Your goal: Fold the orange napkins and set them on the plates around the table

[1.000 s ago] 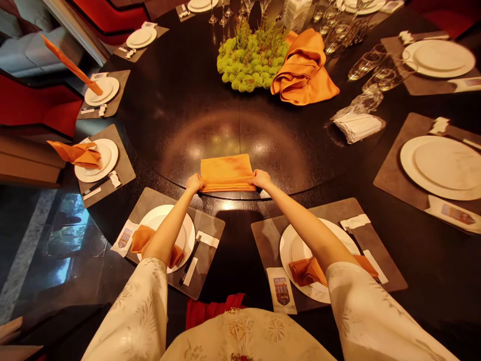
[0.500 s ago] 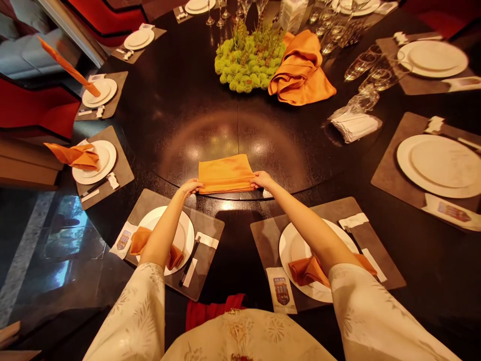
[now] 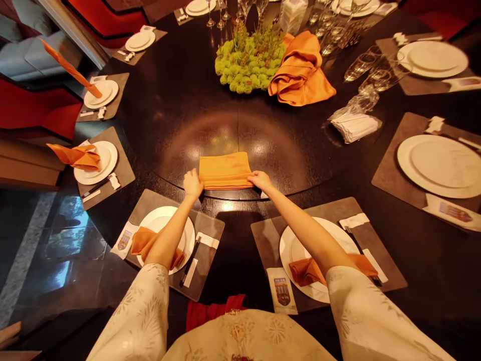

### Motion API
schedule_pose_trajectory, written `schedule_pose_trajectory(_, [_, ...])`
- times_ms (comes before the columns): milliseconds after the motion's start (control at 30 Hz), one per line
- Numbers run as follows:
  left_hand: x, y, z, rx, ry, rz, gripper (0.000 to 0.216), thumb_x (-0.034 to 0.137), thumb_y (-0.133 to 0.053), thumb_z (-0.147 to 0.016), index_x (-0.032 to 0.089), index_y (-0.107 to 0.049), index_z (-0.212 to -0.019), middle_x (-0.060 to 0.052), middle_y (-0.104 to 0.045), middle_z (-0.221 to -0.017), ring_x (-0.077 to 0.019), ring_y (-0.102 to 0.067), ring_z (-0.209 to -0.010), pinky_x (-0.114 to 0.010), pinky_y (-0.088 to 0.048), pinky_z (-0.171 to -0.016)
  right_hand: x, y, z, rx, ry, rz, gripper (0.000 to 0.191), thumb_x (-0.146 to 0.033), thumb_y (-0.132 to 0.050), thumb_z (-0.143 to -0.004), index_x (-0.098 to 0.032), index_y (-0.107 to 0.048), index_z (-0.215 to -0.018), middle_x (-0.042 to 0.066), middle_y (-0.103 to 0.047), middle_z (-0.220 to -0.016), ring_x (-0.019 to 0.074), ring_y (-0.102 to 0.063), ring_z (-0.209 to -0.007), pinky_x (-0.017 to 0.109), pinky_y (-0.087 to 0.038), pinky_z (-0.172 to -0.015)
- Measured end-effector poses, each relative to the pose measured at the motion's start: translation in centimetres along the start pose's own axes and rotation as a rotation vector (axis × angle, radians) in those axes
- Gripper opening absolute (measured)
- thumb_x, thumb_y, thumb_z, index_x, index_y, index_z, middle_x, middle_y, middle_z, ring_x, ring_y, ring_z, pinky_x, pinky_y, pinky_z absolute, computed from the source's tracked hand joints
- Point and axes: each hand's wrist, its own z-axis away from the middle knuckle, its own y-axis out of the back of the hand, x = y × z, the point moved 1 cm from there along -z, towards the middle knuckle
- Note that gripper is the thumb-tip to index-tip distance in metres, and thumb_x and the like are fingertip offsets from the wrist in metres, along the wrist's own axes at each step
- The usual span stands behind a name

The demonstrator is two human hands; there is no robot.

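An orange cloth napkin [image 3: 225, 168], folded into a flat rectangle with pleats along its near edge, lies on the dark table near the curved seam. My left hand [image 3: 193, 183] is at its left end, fingers curled against the near corner. At the right end, my right hand [image 3: 260, 181] pinches the pleated edge between thumb and fingers. Below my forearms are two place settings: a left plate [image 3: 165, 213] and a right plate [image 3: 287, 240], each carrying a folded orange napkin partly hidden by an arm.
Green moss decoration [image 3: 244, 65] stands at the back, with a heap of orange napkins [image 3: 302, 75] beside it. Several glasses [image 3: 363, 65] and a plastic-wrapped white packet [image 3: 355, 125] lie to the right. More settings ring the table, including a large plate [image 3: 406, 165] at right.
My left hand has turned, its back now raised and fingers tucked in at the napkin's left corner. The right hand has shifted slightly left, and the napkin's near edge sits a little farther away.
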Motion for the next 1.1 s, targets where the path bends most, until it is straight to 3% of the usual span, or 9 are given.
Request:
schedule_pose_trajectory(100, [2.4, -2.9, 2.0, -0.083, -0.576, -0.270, 0.056, 0.022, -0.051, -0.082, 0.024, -0.040, -0.137, -0.010, -0.034, -0.146, -0.0270, -0.023, -0.137, -0.046, -0.023, -0.110, -0.2, -0.7, 0.2, -0.016, -0.020, -0.051, 0.011, -0.025, -0.060, -0.068, -0.016, -0.056, -0.062, -0.004, -0.053, -0.057, 0.0099, -0.048, -0.058, 0.020, -0.033, -0.055])
schedule_pose_trajectory(200, [3.8, -6.2, 3.5, -0.187, -0.742, -0.361, 0.059, 0.036, -0.049, -0.085, 0.030, -0.034, -0.141, -0.005, -0.026, -0.150, -0.0293, -0.017, -0.139, -0.052, -0.013, -0.112, -0.4, -1.5, 0.6, -0.175, -0.107, -0.325, 0.011, -0.025, -0.063, -0.069, -0.015, -0.061, -0.073, -0.002, -0.060, -0.063, 0.0099, -0.052, -0.058, 0.019, -0.040, -0.056])
schedule_pose_trajectory(300, [3.9, -8.2, 3.9, -0.118, -0.657, -0.380, 0.059, 0.039, -0.047, -0.085, 0.027, -0.034, -0.141, -0.007, -0.031, -0.148, -0.0303, -0.022, -0.138, -0.054, -0.011, -0.112, -0.8, -1.9, 1.2, -0.416, -0.239, -0.648, 0.022, -0.022, -0.070, -0.068, -0.014, -0.063, -0.088, 0.003, -0.067, -0.078, 0.0120, -0.059, -0.065, 0.022, -0.049, -0.061])
schedule_pose_trajectory(467, [3.6, -8.0, 2.3, -0.040, -0.482, -0.217, 0.056, 0.011, -0.045, -0.077, 0.016, -0.047, -0.133, -0.009, -0.052, -0.133, -0.0236, -0.039, -0.129, -0.042, -0.020, -0.113, -1.7, -1.5, 1.9, -0.422, -0.352, -0.795, 0.021, -0.011, -0.067, -0.072, -0.011, -0.061, -0.092, 0.006, -0.067, -0.082, 0.0123, -0.062, -0.069, 0.023, -0.054, -0.062])
schedule_pose_trajectory(600, [4.4, -6.1, 0.3, 0.141, -0.135, 0.185, 0.051, 0.005, -0.042, -0.070, 0.018, -0.062, -0.116, -0.008, -0.065, -0.112, -0.0225, -0.056, -0.111, -0.038, -0.033, -0.105, -2.9, -1.4, 2.5, -0.455, -0.354, -0.832, 0.020, -0.016, -0.065, -0.077, -0.013, -0.061, -0.096, 0.006, -0.068, -0.083, 0.0112, -0.061, -0.070, 0.023, -0.054, -0.065])
schedule_pose_trajectory(733, [6.1, -4.9, -0.7, 0.275, 0.090, 0.804, 0.039, 0.011, -0.040, -0.078, 0.015, -0.064, -0.109, -0.008, -0.067, -0.106, -0.0194, -0.061, -0.101, -0.031, -0.044, -0.094, -4.7, -2.6, 3.5, -0.509, -0.357, -0.893, 0.019, -0.020, -0.064, -0.079, -0.017, -0.060, -0.097, 0.002, -0.067, -0.085, 0.0081, -0.060, -0.071, 0.021, -0.053, -0.071])
schedule_pose_trajectory(867, [7.2, -4.7, -1.0, 0.131, 0.251, 1.178, 0.044, 0.019, -0.022, -0.091, 0.011, -0.054, -0.121, -0.010, -0.064, -0.113, -0.0158, -0.060, -0.103, -0.030, -0.049, -0.089, -6.3, -4.6, 4.4, -0.563, -0.416, -0.987, 0.018, -0.018, -0.063, -0.080, -0.016, -0.059, -0.097, 0.003, -0.067, -0.079, 0.0100, -0.061, -0.068, 0.024, -0.053, -0.072])
schedule_pose_trajectory(967, [7.2, -4.4, -1.2, -0.029, 0.210, 1.083, 0.042, 0.027, -0.027, -0.094, 0.014, -0.053, -0.124, -0.010, -0.062, -0.116, -0.0177, -0.059, -0.106, -0.033, -0.051, -0.086, -6.8, -5.9, 4.9, -0.570, -0.398, -1.090, 0.015, -0.014, -0.062, -0.079, -0.012, -0.059, -0.094, 0.005, -0.067, -0.078, 0.0107, -0.062, -0.067, 0.023, -0.053, -0.071])
schedule_pose_trajectory(1100, [7.0, -4.8, -0.2, -0.034, 0.137, 1.025, 0.041, 0.034, -0.033, -0.093, 0.018, -0.050, -0.127, -0.007, -0.060, -0.121, -0.0191, -0.056, -0.113, -0.034, -0.051, -0.088, -6.6, -7.3, 5.1, -0.513, -0.346, -1.196, 0.013, -0.012, -0.061, -0.080, -0.011, -0.060, -0.092, 0.006, -0.068, -0.080, 0.0106, -0.063, -0.071, 0.021, -0.053, -0.072])
